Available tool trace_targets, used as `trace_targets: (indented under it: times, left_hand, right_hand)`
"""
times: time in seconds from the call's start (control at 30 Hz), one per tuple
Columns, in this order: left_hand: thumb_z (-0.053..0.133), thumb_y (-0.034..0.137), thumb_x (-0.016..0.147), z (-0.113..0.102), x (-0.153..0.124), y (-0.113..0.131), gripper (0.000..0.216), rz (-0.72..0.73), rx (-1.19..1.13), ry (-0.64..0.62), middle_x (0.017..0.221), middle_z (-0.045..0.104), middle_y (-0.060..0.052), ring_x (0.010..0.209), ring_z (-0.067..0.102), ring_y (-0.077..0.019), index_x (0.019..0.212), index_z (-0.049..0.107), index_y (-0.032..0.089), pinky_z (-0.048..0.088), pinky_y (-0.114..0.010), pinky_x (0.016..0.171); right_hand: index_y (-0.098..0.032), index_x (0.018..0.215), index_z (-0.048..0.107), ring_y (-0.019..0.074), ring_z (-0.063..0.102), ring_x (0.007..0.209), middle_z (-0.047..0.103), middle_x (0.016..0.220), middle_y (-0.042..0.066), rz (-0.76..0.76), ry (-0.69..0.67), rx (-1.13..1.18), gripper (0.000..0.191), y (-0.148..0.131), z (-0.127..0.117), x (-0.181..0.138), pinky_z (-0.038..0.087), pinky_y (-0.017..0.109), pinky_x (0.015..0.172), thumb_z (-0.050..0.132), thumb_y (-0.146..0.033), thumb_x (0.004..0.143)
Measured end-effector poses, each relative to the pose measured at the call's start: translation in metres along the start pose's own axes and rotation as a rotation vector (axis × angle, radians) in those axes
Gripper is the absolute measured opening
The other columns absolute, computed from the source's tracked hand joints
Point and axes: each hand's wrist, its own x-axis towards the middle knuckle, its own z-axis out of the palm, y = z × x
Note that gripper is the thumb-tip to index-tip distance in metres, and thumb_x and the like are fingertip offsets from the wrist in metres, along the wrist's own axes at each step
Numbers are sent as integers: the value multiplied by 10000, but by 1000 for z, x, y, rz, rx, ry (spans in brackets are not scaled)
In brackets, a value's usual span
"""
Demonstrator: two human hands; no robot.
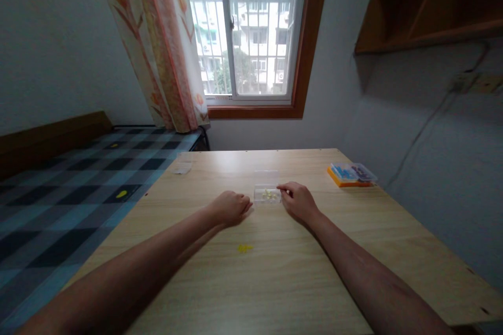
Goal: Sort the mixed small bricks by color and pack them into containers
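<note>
A small clear plastic box (258, 194) with its lid raised stands in the middle of the table, and several pale yellow small pieces (269, 195) lie in it. At its right wall, the thumb and forefinger of my right hand (299, 202) are closed on the edge. My left hand (231, 208) is just left of the box with its fingers curled together; whatever they hold, if anything, is hidden. Nearer to me, a little cluster of bright yellow pieces (244, 248) lies on the wooden table (283, 288). The pieces are too small to name.
At the table's right edge sits an orange-based clear case (351, 175) with blue and purple contents. Another clear plastic container (183, 163) stands at the far left corner. A bed with a checked cover (70, 209) adjoins on the left; a wall shelf (428, 10) overhangs at right.
</note>
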Motion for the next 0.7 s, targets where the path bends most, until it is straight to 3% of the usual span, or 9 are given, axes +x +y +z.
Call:
trace_targets:
  times: [0.17, 0.37, 0.5, 0.6, 0.7]
  left_hand:
    - [331, 361, 1029, -17, 51, 5, 465, -42, -33, 51, 801, 715, -147, 703, 694, -236, 841, 690, 132, 493, -323, 676]
    - [393, 432, 1011, -15, 86, 19, 492, -51, -2, -64, 803, 713, -194, 765, 703, -296, 844, 727, 111, 504, -358, 681]
    - [385, 373, 1022, -20, 69, 12, 403, -98, -15, -17, 886, 726, -154, 802, 703, -258, 926, 696, 135, 495, -324, 704]
    - [421, 327, 1004, -26, 34, -2, 298, -133, -68, 15, 906, 719, -113, 808, 686, -232, 974, 666, 160, 475, -300, 701]
    - [508, 261, 932, -27, -10, -11, 197, -121, -150, -71, 970, 715, -69, 807, 667, -198, 989, 689, 206, 449, -264, 676]
  right_hand:
    - [-224, 1023, 769, 169, 672, 913, 741, 1035, 50, -1, -7, -13, 263, 0, -2, 0, 508, 285, 855, 560, -179, 870]
    - [-232, 1015, 774, 162, 662, 839, 745, 995, 41, 4, -41, -37, 264, 0, -7, -2, 500, 280, 823, 569, -171, 860]
    - [-224, 1002, 772, 164, 661, 872, 743, 1005, 40, 6, -72, -34, 254, -1, -9, -4, 491, 277, 834, 563, -175, 866]
    - [-226, 1011, 768, 164, 654, 867, 738, 986, 38, 10, -85, -39, 247, -2, -10, -5, 485, 273, 819, 569, -191, 868]
    - [-230, 1043, 758, 162, 640, 860, 727, 978, 39, 2, -80, -46, 253, 1, -12, -5, 477, 272, 812, 572, -209, 874]
